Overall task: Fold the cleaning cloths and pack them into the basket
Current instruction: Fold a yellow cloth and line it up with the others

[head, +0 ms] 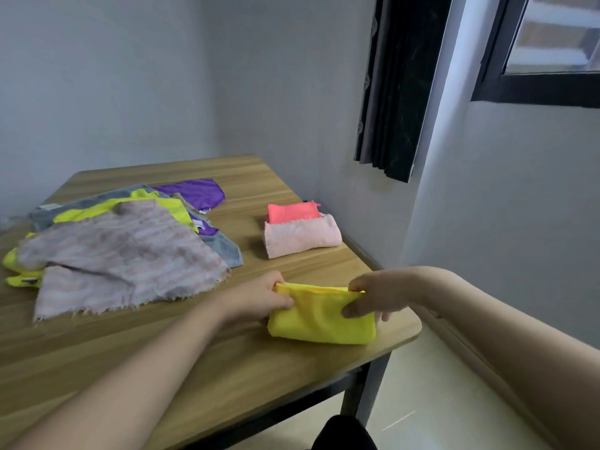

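1. I see my left hand (271,298) pinching the far-left corner of the yellow cloth (321,318), thumb on top, fingers curled under the edge.
2. My right hand (373,298) pinches the far-right corner the same way, so the cloth lies directly between my two hands, touching both.
3. The cloth is folded to a compact rectangle on the table (201,349), its long axis running hand to hand, with the folded bulk lying on my side of the fingers.
4. Ahead of my hands sit the folded pink cloth (302,238) and a coral cloth (293,212) just behind it; my right hand is the nearer one to them.
5. The unfolded pile (123,241) spreads ahead and left of my left hand, near it.
6. No basket shows anywhere, so I judge packing must wait.
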Demonstrator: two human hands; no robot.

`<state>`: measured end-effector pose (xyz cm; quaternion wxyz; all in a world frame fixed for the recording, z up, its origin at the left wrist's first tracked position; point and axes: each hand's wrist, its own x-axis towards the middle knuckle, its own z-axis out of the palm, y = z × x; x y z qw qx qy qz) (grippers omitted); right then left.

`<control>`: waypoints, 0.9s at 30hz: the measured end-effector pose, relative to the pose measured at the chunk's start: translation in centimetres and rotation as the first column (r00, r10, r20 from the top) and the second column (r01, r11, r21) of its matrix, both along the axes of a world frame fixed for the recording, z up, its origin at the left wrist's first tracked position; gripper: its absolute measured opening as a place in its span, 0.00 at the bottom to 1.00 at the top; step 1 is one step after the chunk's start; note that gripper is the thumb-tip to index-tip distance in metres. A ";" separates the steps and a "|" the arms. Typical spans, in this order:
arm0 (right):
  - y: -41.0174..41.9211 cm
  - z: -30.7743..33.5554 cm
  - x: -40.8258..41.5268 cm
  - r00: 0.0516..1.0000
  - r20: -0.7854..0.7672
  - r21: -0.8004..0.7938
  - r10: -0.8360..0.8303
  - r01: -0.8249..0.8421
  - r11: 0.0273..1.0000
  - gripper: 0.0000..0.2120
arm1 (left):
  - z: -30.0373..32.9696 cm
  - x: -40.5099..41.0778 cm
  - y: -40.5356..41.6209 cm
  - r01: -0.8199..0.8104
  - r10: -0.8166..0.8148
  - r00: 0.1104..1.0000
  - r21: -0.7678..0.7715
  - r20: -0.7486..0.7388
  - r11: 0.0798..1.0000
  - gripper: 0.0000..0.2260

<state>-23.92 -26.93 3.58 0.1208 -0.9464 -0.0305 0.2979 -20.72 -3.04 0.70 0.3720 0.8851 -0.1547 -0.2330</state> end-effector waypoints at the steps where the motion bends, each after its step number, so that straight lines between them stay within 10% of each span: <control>1: -0.2 -0.3 0.4 0.998 0.021 0.049 -0.059 0.058 0.997 0.20 | -0.7 0.4 -0.3 -0.051 0.049 0.997 0.026 0.062 0.998 0.08; 12: -0.1 -8.0 -0.5 0.697 0.582 0.320 -0.419 0.277 0.906 0.12 | -4.8 -0.8 -4.8 -0.416 0.209 0.812 0.290 0.545 0.862 0.13; 19: -0.5 -7.9 1.0 0.711 0.443 0.433 -0.546 0.363 0.825 0.16 | -5.9 -1.0 -4.5 -0.491 0.339 0.694 0.073 0.635 0.868 0.12; 24: 0.0 -7.9 1.6 0.668 0.495 0.458 -0.555 0.343 0.820 0.16 | -6.9 -1.5 -3.1 -0.209 0.145 0.532 -0.037 0.834 0.977 0.10; 27: 0.0 -7.6 2.6 0.652 0.558 0.410 -0.514 0.322 0.853 0.19 | -7.1 -1.8 -2.4 -0.104 0.028 0.650 0.052 0.759 0.993 0.15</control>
